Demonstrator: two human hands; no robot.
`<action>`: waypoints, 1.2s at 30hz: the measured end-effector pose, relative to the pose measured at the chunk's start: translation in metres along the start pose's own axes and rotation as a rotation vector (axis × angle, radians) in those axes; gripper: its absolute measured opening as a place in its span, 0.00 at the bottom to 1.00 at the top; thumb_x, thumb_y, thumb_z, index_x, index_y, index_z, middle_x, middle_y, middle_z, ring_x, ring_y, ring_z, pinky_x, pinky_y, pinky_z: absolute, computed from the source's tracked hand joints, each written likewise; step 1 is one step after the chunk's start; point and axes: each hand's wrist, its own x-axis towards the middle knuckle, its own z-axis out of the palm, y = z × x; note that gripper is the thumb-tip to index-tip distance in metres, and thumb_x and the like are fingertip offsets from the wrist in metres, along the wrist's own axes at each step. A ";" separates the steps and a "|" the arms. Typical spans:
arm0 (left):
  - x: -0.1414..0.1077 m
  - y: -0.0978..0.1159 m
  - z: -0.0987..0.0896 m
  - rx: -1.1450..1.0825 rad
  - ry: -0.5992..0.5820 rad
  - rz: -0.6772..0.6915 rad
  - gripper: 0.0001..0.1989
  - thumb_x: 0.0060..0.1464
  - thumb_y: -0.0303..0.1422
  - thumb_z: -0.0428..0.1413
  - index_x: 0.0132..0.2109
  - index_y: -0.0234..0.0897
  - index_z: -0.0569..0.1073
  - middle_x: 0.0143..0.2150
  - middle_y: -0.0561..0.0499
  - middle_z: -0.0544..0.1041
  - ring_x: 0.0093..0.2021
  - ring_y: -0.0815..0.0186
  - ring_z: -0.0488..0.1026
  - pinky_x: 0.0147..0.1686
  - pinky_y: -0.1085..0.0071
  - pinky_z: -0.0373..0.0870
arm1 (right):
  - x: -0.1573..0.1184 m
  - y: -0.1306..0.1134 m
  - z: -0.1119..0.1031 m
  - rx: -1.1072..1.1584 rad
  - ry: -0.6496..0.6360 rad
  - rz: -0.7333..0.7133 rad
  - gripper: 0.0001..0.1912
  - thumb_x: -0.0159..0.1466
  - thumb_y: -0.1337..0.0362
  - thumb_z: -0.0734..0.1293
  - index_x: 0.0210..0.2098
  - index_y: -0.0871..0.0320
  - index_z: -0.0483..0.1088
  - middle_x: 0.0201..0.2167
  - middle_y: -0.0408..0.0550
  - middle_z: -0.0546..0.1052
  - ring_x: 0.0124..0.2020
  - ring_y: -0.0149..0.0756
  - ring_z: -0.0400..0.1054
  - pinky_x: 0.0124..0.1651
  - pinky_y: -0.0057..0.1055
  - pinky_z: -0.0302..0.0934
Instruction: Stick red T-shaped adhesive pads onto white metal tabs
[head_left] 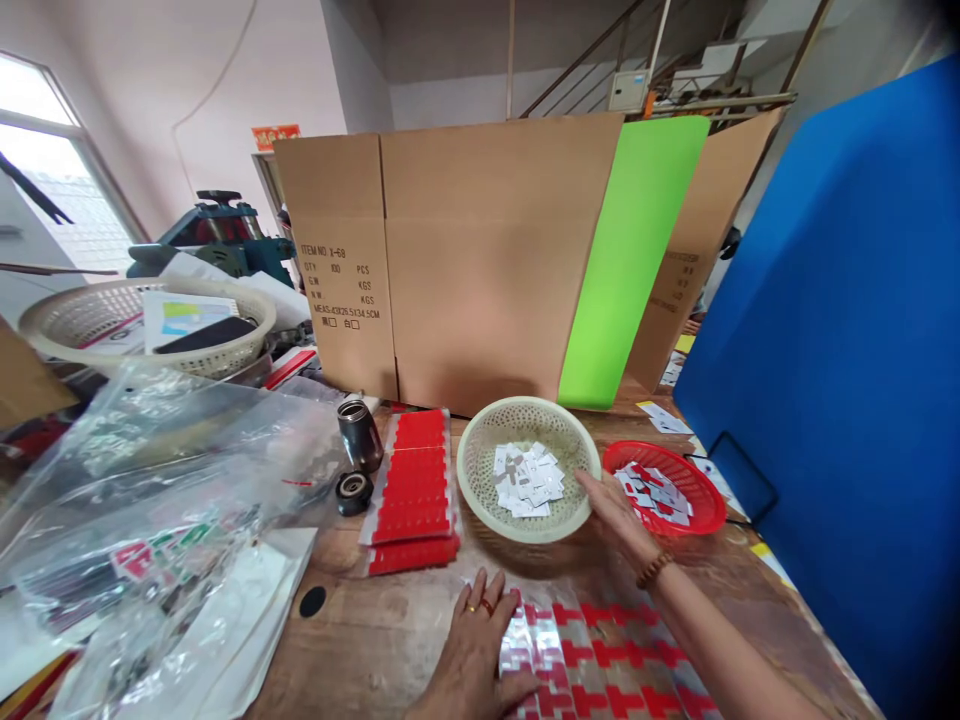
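Note:
My left hand (480,650) lies with its fingers spread at the left edge of a clear plastic sheet (581,655) bearing rows of red T-shaped pieces. My right hand (619,510) reaches forward and grips the right rim of a cream plastic basket (480,505); a thumb or finger shows over the rim, the other fingers are hidden. Inside that basket is a heap of small white cards (529,480). Just right of my right hand stands a red basket (705,490) with more small white and red pieces (656,495).
Stacked red sheets (412,480) lie left of the cream basket, beside a dark metal flask (360,437) and its black lid (353,493). Plastic bags (187,500) cover the left side. A cardboard box (487,260) stands behind; a blue panel (832,350) borders the right.

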 end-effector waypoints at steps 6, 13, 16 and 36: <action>-0.003 0.007 -0.016 0.078 -0.031 -0.030 0.38 0.46 0.43 0.61 0.63 0.35 0.63 0.68 0.36 0.53 0.69 0.47 0.42 0.65 0.50 0.39 | 0.003 -0.020 -0.014 -0.228 0.220 -0.299 0.20 0.60 0.54 0.59 0.46 0.58 0.71 0.41 0.53 0.77 0.45 0.45 0.69 0.51 0.40 0.61; 0.001 0.020 -0.027 0.238 -0.130 -0.082 0.37 0.49 0.41 0.59 0.64 0.35 0.61 0.69 0.38 0.51 0.69 0.49 0.42 0.65 0.51 0.40 | 0.001 -0.013 -0.005 -0.360 0.269 -0.706 0.21 0.66 0.62 0.56 0.55 0.58 0.67 0.53 0.53 0.72 0.55 0.42 0.65 0.59 0.42 0.58; 0.006 0.021 -0.031 0.313 -0.161 -0.043 0.38 0.48 0.42 0.60 0.63 0.33 0.60 0.68 0.37 0.52 0.69 0.49 0.43 0.65 0.52 0.41 | -0.001 -0.013 -0.006 -0.373 0.240 -0.799 0.21 0.66 0.65 0.56 0.57 0.57 0.65 0.55 0.53 0.71 0.56 0.42 0.65 0.59 0.43 0.60; 0.016 0.008 -0.040 0.390 -0.122 0.091 0.37 0.50 0.48 0.57 0.63 0.34 0.60 0.66 0.35 0.57 0.66 0.48 0.51 0.62 0.49 0.47 | -0.019 -0.016 -0.027 -0.680 0.155 -1.080 0.24 0.66 0.70 0.55 0.61 0.59 0.60 0.60 0.59 0.64 0.59 0.44 0.61 0.58 0.43 0.60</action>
